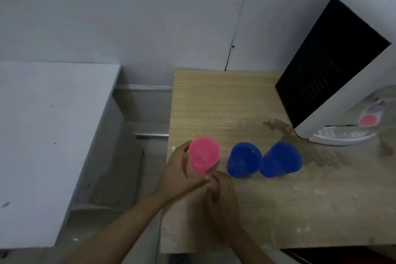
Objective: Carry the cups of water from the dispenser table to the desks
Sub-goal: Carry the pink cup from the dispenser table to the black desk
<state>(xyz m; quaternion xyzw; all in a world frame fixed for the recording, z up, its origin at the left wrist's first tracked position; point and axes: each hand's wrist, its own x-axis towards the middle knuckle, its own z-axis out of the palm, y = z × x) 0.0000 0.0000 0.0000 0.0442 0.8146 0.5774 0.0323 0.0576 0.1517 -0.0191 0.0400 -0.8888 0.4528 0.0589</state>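
A pink cup (204, 153) stands near the left edge of the wooden dispenser table (225, 100). My left hand (182, 173) wraps around the pink cup's left and front side. My right hand (222, 193) rests just in front of the cup's base, its fingertips touching the left hand; whether it grips the cup I cannot tell. Two blue cups (244, 159) (280, 159) stand side by side to the right of the pink one, nearly touching each other.
A white water dispenser (342, 66) with a black side panel and a drip tray (340, 136) occupies the table's back right. Wet stains (278, 126) spread in front of it. A white desk (47, 135) stands left, across a gap. A grey wall lies behind.
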